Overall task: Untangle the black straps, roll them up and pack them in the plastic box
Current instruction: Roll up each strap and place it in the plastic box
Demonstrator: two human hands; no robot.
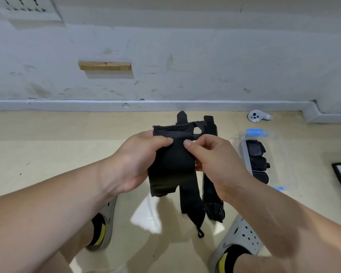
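While both hands are meeting at the centre of the frame, the left hand is curling round the black strap, thumb pressing its upper band, and the right hand is pinching that band between thumb and forefinger. The strap's long axis is running top to bottom, its free end hanging toward the lower edge. A second strap is lying alongside, just right. The plastic box is sitting mid right, holding rolled straps
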